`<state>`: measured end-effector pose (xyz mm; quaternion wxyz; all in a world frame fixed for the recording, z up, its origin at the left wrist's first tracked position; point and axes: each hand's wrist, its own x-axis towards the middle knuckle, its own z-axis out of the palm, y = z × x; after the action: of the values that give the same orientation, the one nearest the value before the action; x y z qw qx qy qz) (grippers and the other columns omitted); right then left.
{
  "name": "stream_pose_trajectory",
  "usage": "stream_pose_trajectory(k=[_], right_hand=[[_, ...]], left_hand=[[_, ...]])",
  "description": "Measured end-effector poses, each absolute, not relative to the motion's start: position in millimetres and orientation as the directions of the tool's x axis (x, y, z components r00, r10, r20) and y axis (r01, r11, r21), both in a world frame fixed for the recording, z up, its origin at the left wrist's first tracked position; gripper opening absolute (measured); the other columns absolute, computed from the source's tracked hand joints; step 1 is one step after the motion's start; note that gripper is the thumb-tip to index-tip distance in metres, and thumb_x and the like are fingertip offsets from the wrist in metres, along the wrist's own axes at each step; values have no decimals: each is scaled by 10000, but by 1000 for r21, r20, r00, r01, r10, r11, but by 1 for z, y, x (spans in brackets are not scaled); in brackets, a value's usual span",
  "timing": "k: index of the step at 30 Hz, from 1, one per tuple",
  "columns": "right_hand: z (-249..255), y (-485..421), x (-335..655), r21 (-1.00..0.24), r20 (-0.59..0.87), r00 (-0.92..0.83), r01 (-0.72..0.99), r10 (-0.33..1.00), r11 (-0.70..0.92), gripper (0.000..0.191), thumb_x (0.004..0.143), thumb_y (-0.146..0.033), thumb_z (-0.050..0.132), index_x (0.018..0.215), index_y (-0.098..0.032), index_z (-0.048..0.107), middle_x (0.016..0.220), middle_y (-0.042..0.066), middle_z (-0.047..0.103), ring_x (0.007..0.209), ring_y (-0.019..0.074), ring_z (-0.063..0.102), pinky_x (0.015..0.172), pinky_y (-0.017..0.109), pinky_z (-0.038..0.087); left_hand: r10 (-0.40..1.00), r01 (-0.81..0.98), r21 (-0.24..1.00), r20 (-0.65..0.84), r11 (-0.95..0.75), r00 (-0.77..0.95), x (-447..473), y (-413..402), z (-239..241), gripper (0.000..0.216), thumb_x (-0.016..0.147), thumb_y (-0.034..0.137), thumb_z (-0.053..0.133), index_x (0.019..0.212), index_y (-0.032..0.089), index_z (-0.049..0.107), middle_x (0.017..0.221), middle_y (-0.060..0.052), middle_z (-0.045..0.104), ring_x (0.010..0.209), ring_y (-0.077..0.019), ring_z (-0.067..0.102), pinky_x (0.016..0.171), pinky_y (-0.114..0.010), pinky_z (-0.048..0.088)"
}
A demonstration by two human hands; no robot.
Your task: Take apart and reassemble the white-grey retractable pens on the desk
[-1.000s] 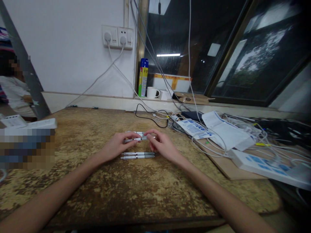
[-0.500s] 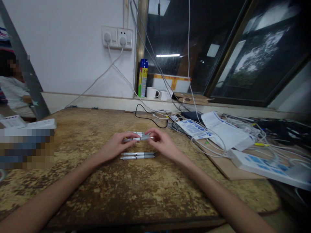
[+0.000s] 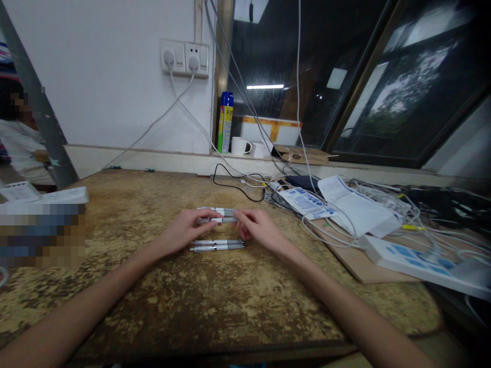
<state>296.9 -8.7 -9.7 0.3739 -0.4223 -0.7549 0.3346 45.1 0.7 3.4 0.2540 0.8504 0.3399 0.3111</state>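
Observation:
My left hand (image 3: 195, 223) is closed on the left part of a white-and-grey pen (image 3: 229, 220), thumb in front and fingers behind. At the pen's right end the fingers of my right hand (image 3: 255, 225) are closed round it, hiding the tip. Just behind this pen, more pens of the same kind (image 3: 221, 210) show partly between my hands; the fingers cover their ends. Nearer to me, two similar pens (image 3: 218, 246) lie side by side on the worn wooden table (image 3: 215, 301), pointing left to right.
Papers (image 3: 347, 207), tangled cables and a white power strip (image 3: 416, 263) crowd the table's right side. A black cable (image 3: 240, 193) curls behind my hands. White boxes (image 3: 65, 195) stand at left. On the sill are a spray can (image 3: 226, 122) and a mug (image 3: 240, 146). A person (image 3: 23, 138) is at far left.
My right hand has turned and closed its fingers over the pen's right end, covering the tip that showed before. The left hand stays nearly in place. The two nearer pens have not moved.

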Motion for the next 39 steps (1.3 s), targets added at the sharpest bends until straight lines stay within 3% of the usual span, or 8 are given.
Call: stream_pose_trajectory(k=[5, 11, 20, 25, 28, 31, 35, 39], right_hand=[[-8, -9, 299, -779, 361, -327, 409, 873, 475, 171, 978, -372, 572, 933, -216, 625, 695, -22, 612, 638, 163, 569, 595, 265, 395], [-12, -6, 298, -731, 353, -370, 464, 859, 500, 410, 1044, -446, 455, 715, -211, 523, 640, -17, 535, 608, 149, 480, 596, 280, 339], [-20, -2, 291, -898, 251, -366, 257, 896, 356, 474, 963, -634, 496, 725, -225, 480, 630, -41, 431, 570, 131, 373, 537, 267, 293], [-17, 1, 294, -944, 185, -291, 213, 938, 252, 499, 905, -651, 542, 660, -224, 462, 581, -44, 398, 536, 124, 337, 516, 271, 258], [-13, 0, 299, -945, 193, -304, 199, 933, 261, 488, 947, -617, 498, 660, -224, 460, 575, -45, 388, 530, 127, 321, 530, 283, 260], [-10, -4, 299, -935, 188, -380, 214, 905, 284, 512, 972, -624, 481, 665, -216, 516, 580, -27, 453, 547, 143, 389, 563, 293, 319], [-15, -4, 295, -932, 231, -427, 160, 874, 325, 536, 983, -659, 480, 866, -182, 694, 722, 32, 648, 654, 173, 553, 652, 308, 445], [-22, 1, 294, -909, 318, -351, 149, 881, 388, 417, 926, -578, 652, 962, -174, 748, 798, 42, 720, 688, 171, 595, 685, 306, 467]], left_hand=[[766, 417, 678, 356, -606, 535, 45, -2, 6, 323, 1016, 423, 600, 1212, 218, 754, 1182, -63, 787, 1040, -246, 721, 954, -365, 525], [748, 417, 651, 380, -634, 544, 43, 1, 1, 307, 988, 399, 646, 1219, 231, 759, 1226, -62, 779, 1096, -256, 712, 981, -374, 520], [763, 488, 591, 429, -642, 483, 40, 1, 5, 315, 961, 415, 668, 1187, 237, 797, 1179, -67, 801, 966, -254, 739, 876, -352, 541], [835, 401, 786, 249, -470, 490, 37, 1, 13, 402, 897, 454, 742, 1209, 202, 777, 962, -73, 830, 789, -225, 721, 709, -313, 522], [865, 350, 836, 258, -423, 431, 32, 6, 13, 392, 869, 495, 766, 1105, 183, 793, 946, -73, 817, 762, -202, 687, 659, -286, 485], [890, 276, 876, 290, -395, 353, 31, 14, 9, 399, 859, 511, 769, 1064, 169, 784, 989, -82, 791, 789, -191, 659, 626, -265, 460], [909, 23, 945, 306, -326, 283, 35, 18, 1, 380, 911, 521, 720, 1066, 174, 719, 1121, -91, 736, 986, -211, 664, 775, -285, 527], [888, -43, 968, 246, -249, 388, 39, 15, -2, 376, 971, 549, 629, 1012, 179, 684, 784, -6, 622, 709, -145, 583, 682, -257, 492]])
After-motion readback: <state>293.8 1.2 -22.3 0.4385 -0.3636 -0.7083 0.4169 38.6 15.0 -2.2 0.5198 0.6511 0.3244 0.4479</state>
